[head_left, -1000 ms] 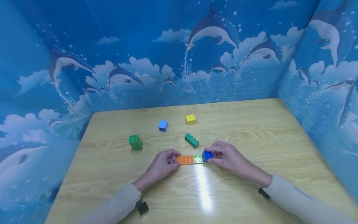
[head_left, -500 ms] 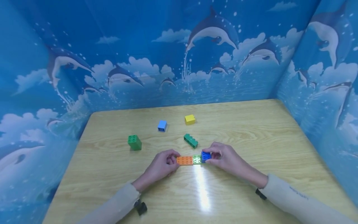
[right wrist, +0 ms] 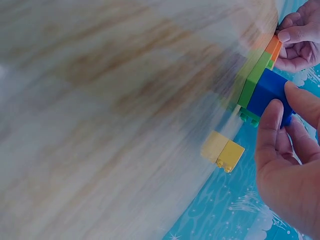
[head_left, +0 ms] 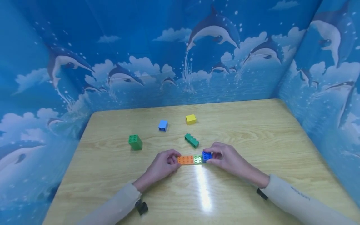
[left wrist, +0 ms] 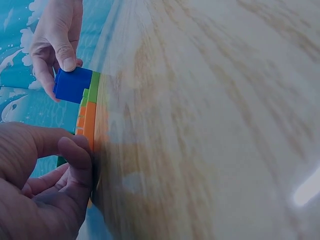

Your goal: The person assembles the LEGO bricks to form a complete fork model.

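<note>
My left hand (head_left: 166, 162) pinches the left end of a flat orange building brick (head_left: 186, 160), lying low on the table. Adjoining it on the right is a flat light green brick (head_left: 197, 159), part of its studs showing. On that brick's right end sits a dark blue brick (head_left: 207, 156), which my right hand (head_left: 228, 157) holds between thumb and fingers. In the right wrist view, the blue brick (right wrist: 270, 93) stands against the light green one (right wrist: 253, 80), close to its face. The left wrist view shows the blue brick (left wrist: 73, 85) overhanging the row's studs.
Just behind the row lies a narrow dark green brick (head_left: 192, 140) on its side. Farther back are a light blue brick (head_left: 163, 125) and a yellow brick (head_left: 191, 119). A tall green block (head_left: 135, 142) stands to the left. Dolphin-printed cloth walls (head_left: 157, 90) border the wooden table (head_left: 247, 125).
The dark blue brick sits a little straighter on the light green brick than a second ago. Both hands keep their grips and have hardly moved.
</note>
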### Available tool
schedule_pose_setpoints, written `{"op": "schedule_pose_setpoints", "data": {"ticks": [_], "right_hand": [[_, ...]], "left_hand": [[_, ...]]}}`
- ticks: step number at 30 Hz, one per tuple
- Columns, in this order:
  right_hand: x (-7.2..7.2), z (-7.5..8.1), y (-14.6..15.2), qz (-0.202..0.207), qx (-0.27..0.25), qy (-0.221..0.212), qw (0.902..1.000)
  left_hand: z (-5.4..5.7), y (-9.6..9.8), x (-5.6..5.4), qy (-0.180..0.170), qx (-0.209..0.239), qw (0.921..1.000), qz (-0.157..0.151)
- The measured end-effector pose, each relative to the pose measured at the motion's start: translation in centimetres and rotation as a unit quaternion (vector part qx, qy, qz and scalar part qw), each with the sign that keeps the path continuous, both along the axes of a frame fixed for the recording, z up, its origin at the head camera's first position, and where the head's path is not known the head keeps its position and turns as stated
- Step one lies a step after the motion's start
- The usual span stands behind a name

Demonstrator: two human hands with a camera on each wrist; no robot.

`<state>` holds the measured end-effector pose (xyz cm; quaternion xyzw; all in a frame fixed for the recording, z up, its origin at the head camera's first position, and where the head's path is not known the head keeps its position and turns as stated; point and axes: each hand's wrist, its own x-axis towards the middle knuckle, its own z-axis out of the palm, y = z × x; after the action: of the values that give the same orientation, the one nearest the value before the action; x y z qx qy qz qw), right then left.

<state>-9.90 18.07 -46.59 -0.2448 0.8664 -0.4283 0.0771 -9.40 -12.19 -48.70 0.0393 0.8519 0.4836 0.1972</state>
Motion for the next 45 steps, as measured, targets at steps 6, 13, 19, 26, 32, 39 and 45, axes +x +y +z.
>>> {"op": "schedule_pose_setpoints", "data": {"ticks": [6, 13, 19, 26, 32, 39, 45], "right_hand": [[0.07, -0.05, -0.05, -0.004, 0.006, -0.008, 0.9999], [0.07, 0.05, 0.05, 0.003, 0.018, -0.009, 0.9998], [0.14, 0.19, 0.09, 0.008, 0.027, -0.014, 0.9995], [0.2, 0.15, 0.14, 0.01, 0.023, -0.019, 0.9995], [0.07, 0.14, 0.15, 0.008, 0.021, -0.02, 0.9996], [0.0, 0.14, -0.06, 0.003, 0.025, -0.021, 0.9995], [-0.08, 0.05, -0.17, -0.002, 0.02, -0.022, 0.9996]], "left_hand": [[-0.12, -0.14, -0.07, 0.008, -0.004, 0.9999, -0.006], [-0.21, -0.26, -0.01, 0.003, -0.001, 1.0, -0.008], [-0.18, -0.23, 0.15, 0.012, -0.01, 0.9996, -0.023], [-0.22, -0.28, 0.04, 0.031, -0.019, 0.9986, -0.037], [0.01, -0.23, -0.21, 0.028, -0.024, 0.9985, -0.041], [0.01, -0.26, -0.46, 0.03, -0.033, 0.998, -0.045], [0.02, -0.37, -0.51, 0.033, -0.033, 0.9977, -0.049]]}}
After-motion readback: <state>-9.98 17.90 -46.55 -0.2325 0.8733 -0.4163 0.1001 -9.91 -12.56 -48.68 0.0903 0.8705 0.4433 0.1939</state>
